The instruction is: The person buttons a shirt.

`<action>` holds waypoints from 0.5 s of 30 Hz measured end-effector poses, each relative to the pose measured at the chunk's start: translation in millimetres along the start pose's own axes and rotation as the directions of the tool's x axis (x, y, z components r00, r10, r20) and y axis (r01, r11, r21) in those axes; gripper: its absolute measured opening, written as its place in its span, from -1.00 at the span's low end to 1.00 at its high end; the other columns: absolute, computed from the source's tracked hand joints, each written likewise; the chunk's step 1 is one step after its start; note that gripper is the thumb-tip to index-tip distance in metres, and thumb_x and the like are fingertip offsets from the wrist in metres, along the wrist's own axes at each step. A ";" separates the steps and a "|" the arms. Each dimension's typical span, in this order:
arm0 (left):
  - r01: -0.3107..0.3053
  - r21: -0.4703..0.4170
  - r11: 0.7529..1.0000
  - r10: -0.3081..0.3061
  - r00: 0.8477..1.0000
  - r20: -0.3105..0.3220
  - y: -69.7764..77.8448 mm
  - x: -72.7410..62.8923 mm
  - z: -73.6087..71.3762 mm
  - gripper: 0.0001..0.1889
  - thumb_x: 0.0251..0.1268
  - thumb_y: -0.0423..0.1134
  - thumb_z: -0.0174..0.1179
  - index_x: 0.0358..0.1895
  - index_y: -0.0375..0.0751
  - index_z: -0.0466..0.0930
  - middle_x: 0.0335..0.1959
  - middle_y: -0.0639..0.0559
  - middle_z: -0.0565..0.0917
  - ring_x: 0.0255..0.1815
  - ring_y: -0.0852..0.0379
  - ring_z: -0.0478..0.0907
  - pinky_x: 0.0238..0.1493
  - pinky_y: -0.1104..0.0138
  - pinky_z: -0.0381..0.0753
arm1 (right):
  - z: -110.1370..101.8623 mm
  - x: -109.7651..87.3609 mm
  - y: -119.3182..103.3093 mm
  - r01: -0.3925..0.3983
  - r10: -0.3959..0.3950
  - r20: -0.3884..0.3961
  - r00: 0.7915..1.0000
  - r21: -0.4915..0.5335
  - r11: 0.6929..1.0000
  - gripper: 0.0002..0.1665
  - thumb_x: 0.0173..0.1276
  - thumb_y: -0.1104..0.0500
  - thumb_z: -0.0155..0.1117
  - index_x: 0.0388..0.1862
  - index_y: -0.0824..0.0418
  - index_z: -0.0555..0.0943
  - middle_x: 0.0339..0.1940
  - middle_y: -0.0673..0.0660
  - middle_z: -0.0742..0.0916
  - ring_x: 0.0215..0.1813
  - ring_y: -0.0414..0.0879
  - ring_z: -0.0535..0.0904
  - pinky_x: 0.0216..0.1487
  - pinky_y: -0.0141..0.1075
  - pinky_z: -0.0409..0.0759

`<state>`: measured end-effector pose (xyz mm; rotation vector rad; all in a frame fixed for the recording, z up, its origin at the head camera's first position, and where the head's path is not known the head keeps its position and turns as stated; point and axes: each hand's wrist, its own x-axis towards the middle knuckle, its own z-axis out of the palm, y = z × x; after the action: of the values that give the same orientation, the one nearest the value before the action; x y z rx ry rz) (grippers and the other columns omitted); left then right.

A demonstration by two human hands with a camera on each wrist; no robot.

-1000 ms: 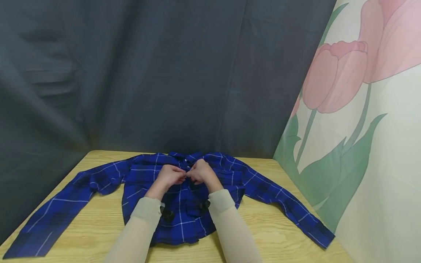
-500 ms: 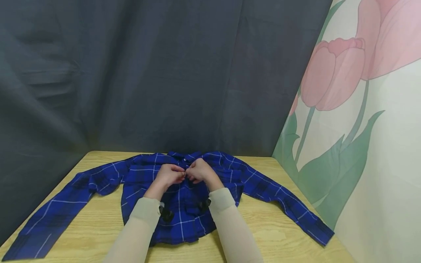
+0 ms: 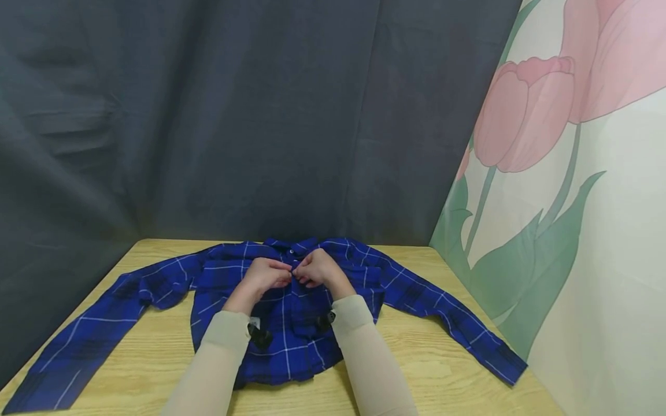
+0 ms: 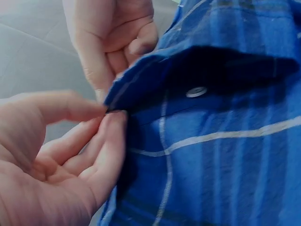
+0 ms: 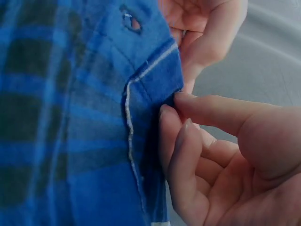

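Observation:
A blue plaid shirt [image 3: 218, 289] with white lines lies front up, its sleeves spread to both sides. Over the upper front placket my two hands meet, fingertips close together. The left hand [image 3: 266, 274] pinches the placket edge between thumb and fingers. Opposite it, the right hand [image 3: 318, 268] pinches the cloth edge as well. A pale button [image 4: 196, 92] shows under the raised cloth in the left wrist view. In the right wrist view a buttonhole [image 5: 131, 21] sits above the pinched edge. Another button [image 3: 292, 251] shows below the collar. What lies between the fingertips is hidden.
The shirt lies on a light wooden table [image 3: 416, 370]. A dark grey curtain [image 3: 250, 115] hangs behind the far edge. On the right stands a wall panel [image 3: 614, 242] with painted pink tulips, close to the right cuff [image 3: 507, 367].
Both hands keep their pinch at the placket, with only slight finger shifts. The head view has turned a little to the right. The shirt lies much as before.

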<state>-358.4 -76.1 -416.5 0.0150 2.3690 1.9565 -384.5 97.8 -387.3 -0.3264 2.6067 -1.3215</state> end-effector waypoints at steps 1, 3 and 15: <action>-0.006 0.019 1.000 0.006 1.000 0.013 0.7 -0.9 -0.9 -0.62 0.40 -0.44 0.38 0.21 -0.55 0.70 0.19 -0.41 0.78 -0.06 0.06 0.85 0.08 0.20 0.86 | 0.9 0.5 0.1 -0.006 0.006 -0.006 1.000 0.000 1.000 -0.85 0.43 0.28 0.48 -0.24 0.39 0.85 -0.43 0.17 0.85 -0.48 -0.21 0.68 -0.40 -0.35 0.78; -0.022 0.068 0.997 0.021 1.000 0.021 1.1 -1.8 -2.0 -0.60 0.37 -0.40 0.43 0.22 -0.51 0.71 0.24 -0.40 0.76 0.00 0.05 0.84 0.11 0.20 0.85 | 2.7 1.1 0.0 -0.016 0.016 -0.015 1.000 0.001 1.000 -0.85 0.41 0.27 0.49 -0.26 0.38 0.85 -0.51 0.09 0.80 -0.50 -0.22 0.66 -0.42 -0.36 0.77; -0.042 0.438 0.898 0.127 0.978 -0.167 4.5 -0.9 9.4 -0.77 0.19 -0.18 0.62 -0.19 -0.23 0.88 -0.14 -0.11 0.89 -0.12 -0.04 0.78 0.12 0.03 0.76 | 5.4 1.1 0.1 -0.049 0.049 -0.061 0.997 0.002 0.999 -0.85 0.36 0.26 0.48 -0.34 0.36 0.84 -0.65 -0.04 0.65 -0.54 -0.24 0.58 -0.50 -0.42 0.69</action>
<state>-357.2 -66.1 -413.8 -0.0495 2.9303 1.4740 -384.1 93.4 -390.6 -0.2247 2.6460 -1.3361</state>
